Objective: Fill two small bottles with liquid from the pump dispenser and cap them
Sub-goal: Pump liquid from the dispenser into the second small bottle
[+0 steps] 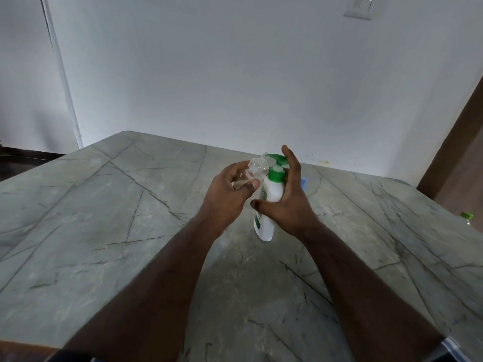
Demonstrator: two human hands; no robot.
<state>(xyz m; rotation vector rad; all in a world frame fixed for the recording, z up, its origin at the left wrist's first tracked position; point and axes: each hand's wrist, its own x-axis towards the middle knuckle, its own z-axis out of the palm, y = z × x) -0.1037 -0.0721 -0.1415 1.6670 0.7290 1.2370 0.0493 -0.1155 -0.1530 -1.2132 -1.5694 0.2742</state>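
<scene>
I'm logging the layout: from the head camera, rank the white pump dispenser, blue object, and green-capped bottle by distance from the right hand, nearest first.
1. White pump dispenser with green pump: gripped by the right hand.
2. Blue object: just behind that hand.
3. Green-capped clear bottle: far right table edge.

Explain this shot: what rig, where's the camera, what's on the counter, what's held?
No robot here: a person works bare-handed, filmed by one wide-angle camera worn on the head, looking forward and down. The left hand holds a small clear bottle, uncapped and tilted, its mouth at the green pump head. The right hand wraps round the white pump dispenser, which stands on the grey marble counter, one finger over the pump. Something blue shows behind that hand, and a green-capped item sits at the right edge.
</scene>
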